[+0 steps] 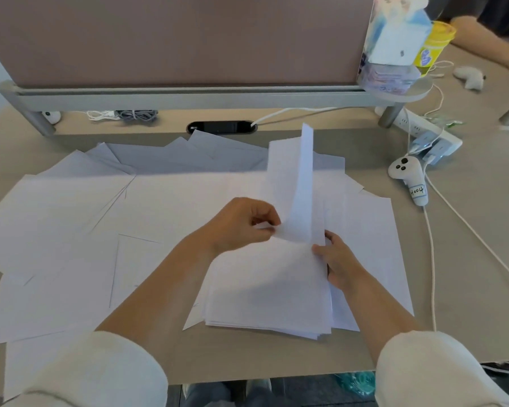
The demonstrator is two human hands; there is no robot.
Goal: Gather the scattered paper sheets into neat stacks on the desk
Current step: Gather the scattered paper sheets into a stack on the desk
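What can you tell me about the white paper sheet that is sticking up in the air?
The plain white paper sheet looks thin and blank. It stands almost upright and bends along its length. The left hand pinches its lower edge. Its bottom meets the neat stack of white paper, whose right edge the right hand grips, on the beige desk.

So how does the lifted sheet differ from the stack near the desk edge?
The lifted sheet stands curled up in the air; the stack lies flat on the desk. The sheet is a single leaf; the stack is many, edges slightly fanned. The left hand pinches the sheet's corner; the right hand grips the stack's side. Both are plain white paper.
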